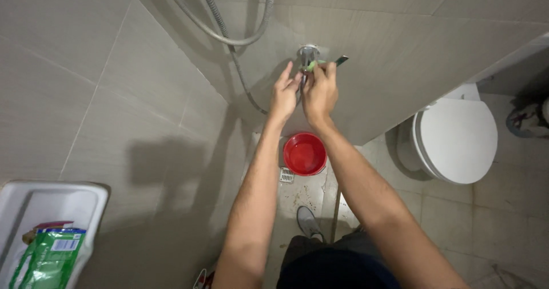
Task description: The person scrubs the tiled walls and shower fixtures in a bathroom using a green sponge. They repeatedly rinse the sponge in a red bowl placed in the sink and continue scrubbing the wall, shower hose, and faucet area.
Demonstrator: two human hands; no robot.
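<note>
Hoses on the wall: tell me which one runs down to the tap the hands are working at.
The thin hose. It drops beside the left hand toward the chrome tap, while the thicker hose only loops across the tiles higher up.

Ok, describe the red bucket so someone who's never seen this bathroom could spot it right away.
Start at the white toilet on the right, then look left along the floor to the wall's foot. The red bucket sits there beside a small floor drain, directly below both hands; it is the only red, round thing.

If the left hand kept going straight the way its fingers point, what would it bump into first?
Probably the chrome tap on the tiled wall: the left hand points up at it, fingertips already close beside it, though depth is hard to judge.
</note>
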